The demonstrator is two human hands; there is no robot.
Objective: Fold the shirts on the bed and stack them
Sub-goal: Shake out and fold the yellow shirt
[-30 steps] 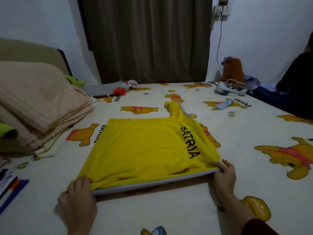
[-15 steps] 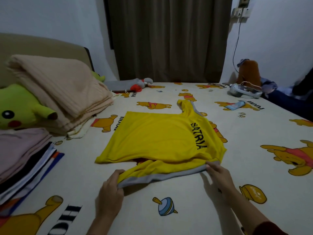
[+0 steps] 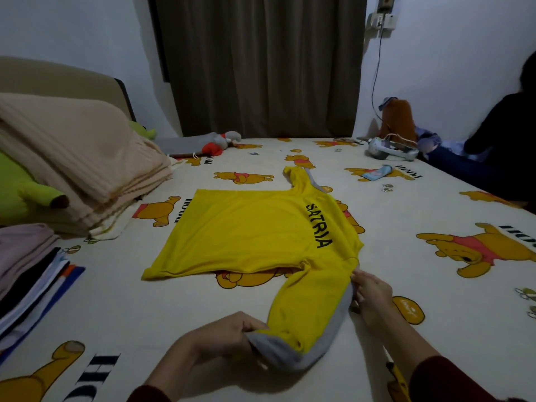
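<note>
Now the near strip of the yellow shirt, which half a second ago lay level along the shirt's near edge, swings down toward the bed's near edge: the left hand has drawn its end close to the body, and a bear print of the bed sheet shows in the gap it opened. The left hand's fingers curl round the grey hem at that end, gripping it. The right hand has barely shifted; its fingertips pinch the strip's grey edge at the shirt's near right corner.

One yellow shirt lies mid-bed, thin and smooth, trimmed with a grey band and lettered SATRIA in black; one sleeve points at the far edge. One stack of folded clothes sits at the left edge, pinkish on top with dark and white layers beneath. Beyond it lies one folded ribbed beige blanket over one green plush toy. By the far edge are one grey-and-red soft toy, one brown plush toy and one white headset. One other person sits at the right edge.
</note>
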